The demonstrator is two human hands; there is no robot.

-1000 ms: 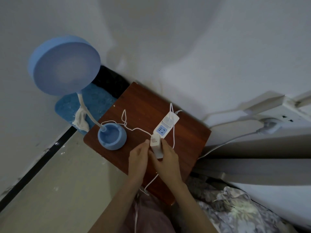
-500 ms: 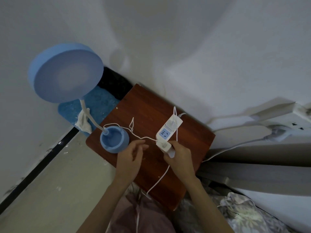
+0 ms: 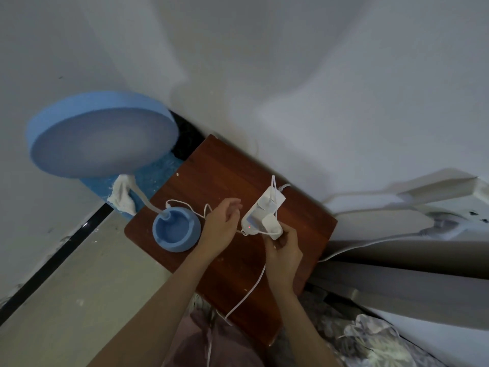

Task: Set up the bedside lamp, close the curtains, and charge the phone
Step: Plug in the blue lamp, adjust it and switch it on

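Head view, entry by entry, from our hands outward. Right hand (image 3: 284,250): fingers curled round the white charger plug (image 3: 272,225), which sits in the near end of the white power strip (image 3: 260,211), apparently seated; a small red light shows on the strip there. Left hand (image 3: 221,226): loosely spread, holding nothing, hovering just left of the strip and beside the lamp base (image 3: 176,229). Charger cable (image 3: 247,295): runs from the plug toward us and off the near edge of the wooden nightstand (image 3: 238,274). Second white plug (image 3: 268,201): in the strip's far end, its thin cord looping to the blue lamp (image 3: 100,133), whose head is not visibly lit. Curtain (image 3: 397,263): grey folds at right, beside the nightstand; we cannot tell whether it is drawn. Phone: not in view. Progress, as we judge it: lamp placed and plugged, charger just going in; still left are joining the phone to the cable, and perhaps the curtains.
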